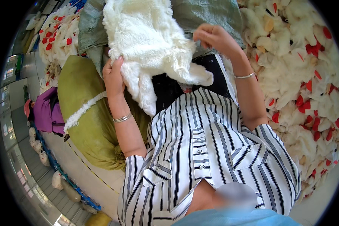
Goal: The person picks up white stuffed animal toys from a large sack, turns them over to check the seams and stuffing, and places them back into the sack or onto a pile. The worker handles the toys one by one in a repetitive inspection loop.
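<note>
A white furry plush skin (145, 41), limp with two leg-like flaps hanging toward me, lies across my lap. My left hand (113, 75) is closed on its left edge, thumb on top of the fur. Just off the right edge of the skin, my right hand (216, 39) is raised with its fingers curled together in a pinch. Whatever that pinch holds, if anything, is too small to make out. Under the skin and beyond it spreads a grey-green woven sack (209, 13).
At my left leans a stuffed olive-green sack (86, 109) with a white furry strip (84, 111) across it. A purple bag (49, 111) stands farther left. White plush pieces with red parts (290, 75) are heaped at my right, and a similar pile (58, 35) lies far left.
</note>
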Demonstrator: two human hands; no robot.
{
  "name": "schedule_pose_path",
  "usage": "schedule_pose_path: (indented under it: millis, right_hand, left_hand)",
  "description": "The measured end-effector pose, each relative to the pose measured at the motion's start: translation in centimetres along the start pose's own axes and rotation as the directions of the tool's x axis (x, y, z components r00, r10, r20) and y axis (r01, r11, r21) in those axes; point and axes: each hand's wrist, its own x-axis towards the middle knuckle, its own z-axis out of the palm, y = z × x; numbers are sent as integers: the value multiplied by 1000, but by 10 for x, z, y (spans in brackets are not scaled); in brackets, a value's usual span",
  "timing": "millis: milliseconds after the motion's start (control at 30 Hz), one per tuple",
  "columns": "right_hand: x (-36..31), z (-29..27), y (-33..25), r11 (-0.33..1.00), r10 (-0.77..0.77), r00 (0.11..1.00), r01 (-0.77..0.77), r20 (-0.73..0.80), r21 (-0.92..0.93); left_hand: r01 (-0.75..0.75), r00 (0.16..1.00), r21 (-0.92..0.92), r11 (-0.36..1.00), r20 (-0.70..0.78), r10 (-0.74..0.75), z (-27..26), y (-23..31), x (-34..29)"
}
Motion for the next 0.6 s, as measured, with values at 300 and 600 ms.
schedule_pose_path:
  millis: [300,600]
  right_hand:
    - [-12,75,-33,921,97,853,-272,513,278]
    - [-83,-189,-69,742,-386,665,636,-640,213]
  left_hand:
    - [72,702,272,960,670,-243,35,27,-31]
    - [-75,995,557,827,99,23,-38,-11,53]
